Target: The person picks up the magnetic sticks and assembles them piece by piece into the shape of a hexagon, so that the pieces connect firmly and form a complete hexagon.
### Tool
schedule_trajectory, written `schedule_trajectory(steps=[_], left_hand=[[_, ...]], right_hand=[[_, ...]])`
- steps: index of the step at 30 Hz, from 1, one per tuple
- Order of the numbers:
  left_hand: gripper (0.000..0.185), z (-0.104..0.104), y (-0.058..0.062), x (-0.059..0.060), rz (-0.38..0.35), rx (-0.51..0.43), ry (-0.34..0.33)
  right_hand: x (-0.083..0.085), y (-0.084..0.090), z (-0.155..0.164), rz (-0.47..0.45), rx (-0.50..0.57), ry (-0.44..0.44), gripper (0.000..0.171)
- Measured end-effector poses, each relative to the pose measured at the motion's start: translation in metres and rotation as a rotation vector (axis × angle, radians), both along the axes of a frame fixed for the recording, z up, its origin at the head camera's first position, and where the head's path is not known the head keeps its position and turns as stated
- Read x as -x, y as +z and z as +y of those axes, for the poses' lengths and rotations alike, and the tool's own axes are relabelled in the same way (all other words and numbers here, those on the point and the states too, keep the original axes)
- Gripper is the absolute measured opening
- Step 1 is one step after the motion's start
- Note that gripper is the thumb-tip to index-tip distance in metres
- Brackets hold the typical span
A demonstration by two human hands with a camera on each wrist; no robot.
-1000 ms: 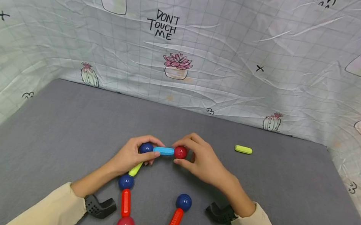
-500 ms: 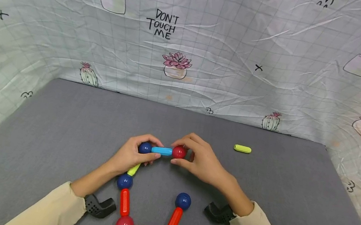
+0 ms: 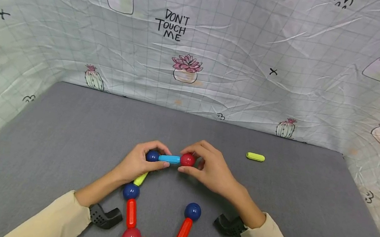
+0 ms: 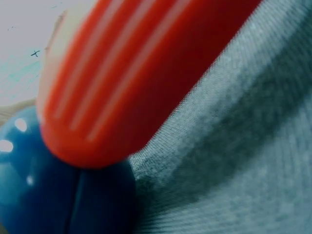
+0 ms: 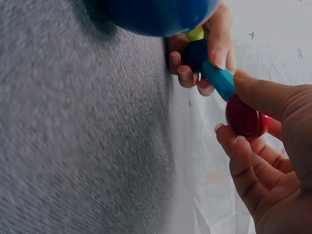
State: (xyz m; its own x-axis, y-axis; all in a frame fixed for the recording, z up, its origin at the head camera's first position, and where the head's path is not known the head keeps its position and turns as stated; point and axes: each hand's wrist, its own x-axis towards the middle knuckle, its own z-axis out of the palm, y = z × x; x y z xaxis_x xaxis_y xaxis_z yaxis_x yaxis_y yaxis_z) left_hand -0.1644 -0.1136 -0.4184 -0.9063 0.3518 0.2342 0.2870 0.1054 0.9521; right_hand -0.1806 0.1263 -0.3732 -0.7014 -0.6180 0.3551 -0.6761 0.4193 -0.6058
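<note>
Head view: left hand [image 3: 138, 164] pinches the dark blue ball [image 3: 152, 156]; right hand [image 3: 210, 169] pinches the red ball [image 3: 187, 160] at 3 o'clock of the light blue rod [image 3: 169, 158]. A twist could snap the joints.

Left wrist view: red rod [image 4: 141, 73] on the surface [image 4: 243, 161].

Right wrist view: both grips closed on their balls. Against the earlier frame, hardly anything differs.
</note>
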Motion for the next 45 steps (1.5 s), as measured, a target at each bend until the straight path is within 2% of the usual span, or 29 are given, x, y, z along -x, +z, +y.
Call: schedule_trajectory(steps=[2, 5, 8, 9, 13, 19, 24, 29, 37, 42, 45], left_hand=[[0.019, 0.0, 0.0, 0.0, 0.003, 0.002, 0.003], [0.019, 0.002, 0.012, -0.005, -0.007, 0.013, 0.005], [0.02, 0.002, 0.013, -0.005, -0.012, 0.015, 0.002], [0.021, 0.002, 0.013, -0.005, -0.014, 0.017, 0.002], [0.021, 0.0, 0.0, -0.001, -0.012, 0.009, -0.007], [0.019, 0.0, -0.002, -0.001, -0.015, 0.0, -0.021], [0.019, 0.0, -0.001, -0.001, -0.002, 0.01, -0.021], [0.02, -0.001, -0.002, -0.001, 0.006, 0.014, -0.026], [0.021, -0.003, -0.003, 0.0, 0.014, 0.011, -0.041], [0.021, -0.002, -0.003, 0.0, 0.015, -0.005, -0.057], [0.021, -0.001, -0.002, 0.0, 0.018, -0.015, -0.067]], right_hand=[[0.0, -0.001, -0.001, -0.008, 0.014, 0.003, 0.037], [0.0, -0.001, -0.001, -0.021, 0.027, 0.008, 0.037], [0.0, -0.002, -0.002, -0.02, 0.028, 0.009, 0.037], [0.001, -0.003, -0.001, -0.019, 0.028, 0.009, 0.037], [0.001, -0.003, -0.001, -0.013, 0.024, 0.021, 0.037], [0.001, 0.002, 0.004, -0.05, -0.008, 0.051, 0.041], [0.004, 0.01, 0.017, -0.078, -0.04, 0.035, 0.041], [0.013, 0.013, 0.044, -0.063, -0.058, -0.041, 0.038], [0.027, 0.003, 0.094, 0.033, -0.135, -0.25, 0.033], [0.032, -0.003, 0.122, 0.037, -0.179, -0.39, 0.029], [0.033, -0.004, 0.133, 0.039, -0.191, -0.434, 0.03]])
